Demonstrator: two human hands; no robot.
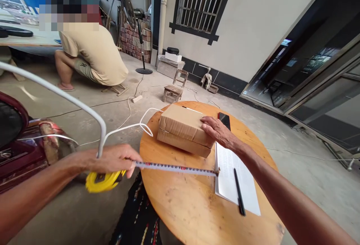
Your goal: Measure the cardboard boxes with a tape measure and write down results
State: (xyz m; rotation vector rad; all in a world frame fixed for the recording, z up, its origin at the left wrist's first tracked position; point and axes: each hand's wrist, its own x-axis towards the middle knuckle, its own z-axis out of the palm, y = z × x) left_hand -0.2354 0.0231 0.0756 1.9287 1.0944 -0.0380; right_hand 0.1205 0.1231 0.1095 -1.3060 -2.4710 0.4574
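Observation:
My left hand (118,159) is closed around a yellow tape measure (104,181). Its white blade (174,167) is pulled out to the right above the table, and the hooked tip reaches the left edge of the paper sheets (239,177). My right hand (215,128) grips the right end of a closed cardboard box (182,125), fingers bent over its top. The box lies on a round wooden table (180,207). A black pen (239,192) rests on the paper. Behind my right hand is a phone (224,120), partly covered.
A white cable (123,128) loops beside the box, and a thick white tube (70,87) arches over my left forearm. On the left stands a dark red vehicle (17,155). Farther back are a crouching person (92,53), a standing fan (140,38) and a small wooden chair (174,87).

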